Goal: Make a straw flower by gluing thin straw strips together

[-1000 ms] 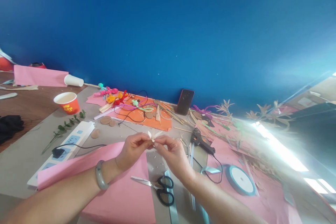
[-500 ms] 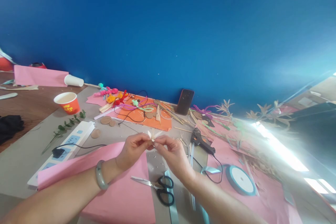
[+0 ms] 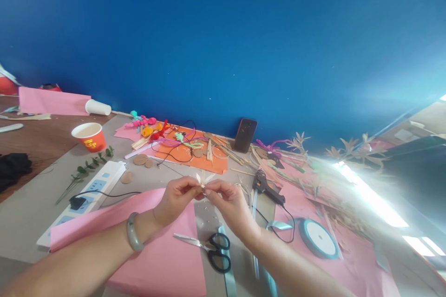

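Between the pinched fingertips of both hands is a small pale flower (image 3: pixel 203 179) with pointed, petal-like strips standing up. My left hand (image 3: pixel 179 197), with a bangle (image 3: pixel 133 232) at the wrist, grips it from the left. From the right, my right hand (image 3: pixel 228 202) pinches the same flower, thumb and forefinger closed at its base. The fingers hide most of the lower part. Below the hands, black-handled scissors (image 3: pixel 209 248) lie partly on pink paper (image 3: pixel 156 260) and partly over a light blue ribbon (image 3: pixel 229 278).
A glue gun (image 3: pixel 266 188) and a ribbon roll (image 3: pixel 319 238) lie to the right. On the left are a power strip (image 3: pixel 95 199), a leafy green sprig (image 3: pixel 85 169) and a paper cup (image 3: pixel 89 137). A phone (image 3: pixel 245 135) leans on the blue wall (image 3: pixel 223 46).
Both hands hold nearly the same place and grip. The flower's pale strips look slightly turned between the fingertips. The view has shifted very slightly.
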Demonstrator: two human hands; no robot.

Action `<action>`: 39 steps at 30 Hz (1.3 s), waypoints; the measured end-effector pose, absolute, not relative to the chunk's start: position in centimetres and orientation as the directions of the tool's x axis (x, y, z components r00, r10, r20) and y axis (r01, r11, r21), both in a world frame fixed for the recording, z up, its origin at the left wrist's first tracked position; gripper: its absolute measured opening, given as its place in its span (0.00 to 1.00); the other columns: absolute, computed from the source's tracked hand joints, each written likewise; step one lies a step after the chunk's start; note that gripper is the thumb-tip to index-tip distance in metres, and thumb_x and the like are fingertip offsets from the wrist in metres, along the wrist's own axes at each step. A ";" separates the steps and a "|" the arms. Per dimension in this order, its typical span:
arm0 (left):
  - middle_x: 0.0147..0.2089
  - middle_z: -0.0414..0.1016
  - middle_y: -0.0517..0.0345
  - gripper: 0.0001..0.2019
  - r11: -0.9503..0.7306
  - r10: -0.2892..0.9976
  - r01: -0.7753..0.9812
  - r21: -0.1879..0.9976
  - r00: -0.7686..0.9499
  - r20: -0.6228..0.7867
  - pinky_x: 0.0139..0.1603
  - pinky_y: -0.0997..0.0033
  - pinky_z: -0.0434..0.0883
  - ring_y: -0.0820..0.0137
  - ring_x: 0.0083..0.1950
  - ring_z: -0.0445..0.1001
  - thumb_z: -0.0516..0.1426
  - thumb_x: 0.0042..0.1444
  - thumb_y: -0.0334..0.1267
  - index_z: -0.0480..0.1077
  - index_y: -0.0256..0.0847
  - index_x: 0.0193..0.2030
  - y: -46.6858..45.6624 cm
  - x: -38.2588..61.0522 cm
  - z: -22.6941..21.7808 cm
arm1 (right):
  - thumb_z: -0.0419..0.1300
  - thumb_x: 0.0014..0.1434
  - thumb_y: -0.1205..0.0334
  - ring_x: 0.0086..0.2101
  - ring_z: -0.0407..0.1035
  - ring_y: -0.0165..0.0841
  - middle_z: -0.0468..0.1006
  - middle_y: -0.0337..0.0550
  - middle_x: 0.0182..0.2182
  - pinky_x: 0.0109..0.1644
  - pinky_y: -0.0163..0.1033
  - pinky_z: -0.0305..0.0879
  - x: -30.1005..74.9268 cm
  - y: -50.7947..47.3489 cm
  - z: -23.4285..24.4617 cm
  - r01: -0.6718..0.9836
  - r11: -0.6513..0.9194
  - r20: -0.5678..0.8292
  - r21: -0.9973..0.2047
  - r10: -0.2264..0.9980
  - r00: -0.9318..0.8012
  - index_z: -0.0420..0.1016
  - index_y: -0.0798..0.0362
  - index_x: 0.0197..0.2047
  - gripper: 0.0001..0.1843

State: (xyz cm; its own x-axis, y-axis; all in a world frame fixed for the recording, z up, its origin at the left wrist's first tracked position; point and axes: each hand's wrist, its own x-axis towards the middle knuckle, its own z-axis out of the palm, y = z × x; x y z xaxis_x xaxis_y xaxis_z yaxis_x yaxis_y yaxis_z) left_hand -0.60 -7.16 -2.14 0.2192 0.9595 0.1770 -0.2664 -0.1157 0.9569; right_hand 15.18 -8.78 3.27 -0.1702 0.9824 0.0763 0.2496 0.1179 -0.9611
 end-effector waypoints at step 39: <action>0.27 0.74 0.58 0.06 -0.141 0.947 -0.232 0.962 0.252 0.199 0.35 0.73 0.72 0.72 0.30 0.73 0.61 0.54 0.36 0.73 0.35 0.31 -7.1 -0.9 -1.7 | 0.64 0.55 0.67 0.28 0.67 0.31 0.75 0.39 0.27 0.39 0.42 0.58 16.2 -9.5 4.9 0.678 0.713 0.755 -0.178 0.540 -0.371 0.67 0.51 0.36 0.08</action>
State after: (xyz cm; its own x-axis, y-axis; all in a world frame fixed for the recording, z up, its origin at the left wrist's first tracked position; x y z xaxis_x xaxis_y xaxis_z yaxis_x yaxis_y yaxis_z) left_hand -0.94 -7.08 -1.71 0.2518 0.9471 0.1991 -0.2321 -0.1406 0.9625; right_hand 16.16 -9.47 4.86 -0.3706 0.5404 0.7554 0.6778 0.7134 -0.1778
